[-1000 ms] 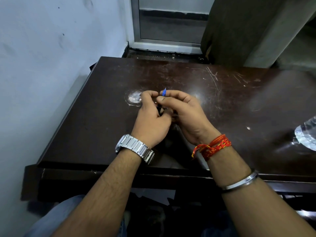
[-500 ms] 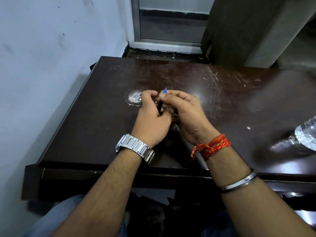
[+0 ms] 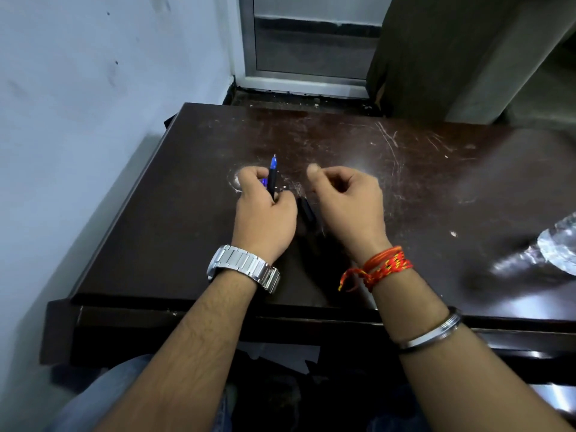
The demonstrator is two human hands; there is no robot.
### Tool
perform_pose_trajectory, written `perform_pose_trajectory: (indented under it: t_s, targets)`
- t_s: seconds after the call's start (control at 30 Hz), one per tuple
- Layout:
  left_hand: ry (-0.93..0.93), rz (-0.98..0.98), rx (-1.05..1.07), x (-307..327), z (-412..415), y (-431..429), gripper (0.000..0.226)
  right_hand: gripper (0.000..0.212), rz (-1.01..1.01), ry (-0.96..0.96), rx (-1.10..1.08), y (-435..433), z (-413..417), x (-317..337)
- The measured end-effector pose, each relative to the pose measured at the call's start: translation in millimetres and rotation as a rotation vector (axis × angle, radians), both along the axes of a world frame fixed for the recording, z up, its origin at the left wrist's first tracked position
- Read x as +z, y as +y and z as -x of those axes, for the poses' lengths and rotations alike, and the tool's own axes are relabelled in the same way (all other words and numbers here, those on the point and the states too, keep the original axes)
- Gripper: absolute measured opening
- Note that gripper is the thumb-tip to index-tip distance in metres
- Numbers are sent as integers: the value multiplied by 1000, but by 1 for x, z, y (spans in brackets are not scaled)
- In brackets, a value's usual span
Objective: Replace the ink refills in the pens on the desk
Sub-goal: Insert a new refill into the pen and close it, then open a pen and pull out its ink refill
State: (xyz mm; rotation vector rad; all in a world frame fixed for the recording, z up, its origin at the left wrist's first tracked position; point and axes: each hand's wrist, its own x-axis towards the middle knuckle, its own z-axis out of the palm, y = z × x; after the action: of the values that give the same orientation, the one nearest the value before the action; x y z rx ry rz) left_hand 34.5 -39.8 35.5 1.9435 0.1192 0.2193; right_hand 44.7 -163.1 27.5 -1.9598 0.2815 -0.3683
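Note:
My left hand (image 3: 265, 210) is shut on a pen (image 3: 272, 179) with a black barrel and a blue tip; the tip points up and away from me. A bit of blue also shows between the fingers of that hand. My right hand (image 3: 346, 201) hovers to the right of it, apart from the pen, fingers curled in with nothing visible in them. A short black pen part (image 3: 307, 210) lies on the dark brown desk (image 3: 187, 232) between the two hands.
A crinkled clear plastic bottle (image 3: 558, 247) lies at the desk's right edge. A pale wall runs along the left side, close to the desk. A metal door frame (image 3: 299, 79) and a dark curtain (image 3: 436, 57) stand behind the desk.
The hands have separated. My right hand let go of the pen tip and moved right, while my left hand keeps the pen, now showing more of its barrel.

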Motion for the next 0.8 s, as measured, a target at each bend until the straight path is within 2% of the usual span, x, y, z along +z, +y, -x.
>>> perform_pose_trajectory:
  t_s: [0.07, 0.13, 0.23, 0.37, 0.43, 0.53, 0.57, 0.63, 0.8]
  targets:
    - [50, -5, 4, 0, -1, 4, 24, 20, 267, 42, 19, -1, 3, -3]
    - [77, -22, -12, -1, -1, 4, 23, 31, 386, 143, 95, 1, 5, -8]
    - [106, -48, -36, -3, -1, 1, 22, 30, 498, 228, 163, 5, 3, -11]
    - [105, -68, -67, -7, 0, -1, 20, 29, 552, 204, 139, 4, 0, -9]
    - [106, -68, -85, -8, 0, -2, 17, 26, 349, 90, 80, 5, -1, -6]
    - [120, -61, -123, -7, 1, -4, 16, 17, -332, -98, 44, 10, -4, 7]
    - [132, -67, -142, -6, 1, -5, 17, 18, -504, -129, 64, 11, -5, 9]
    - [151, -91, -174, -6, 2, -7, 19, 20, -622, -122, 89, 11, -6, 9]
    - [177, -113, -201, -5, 4, -9, 21, 20, -644, -70, 148, 12, -1, 11]
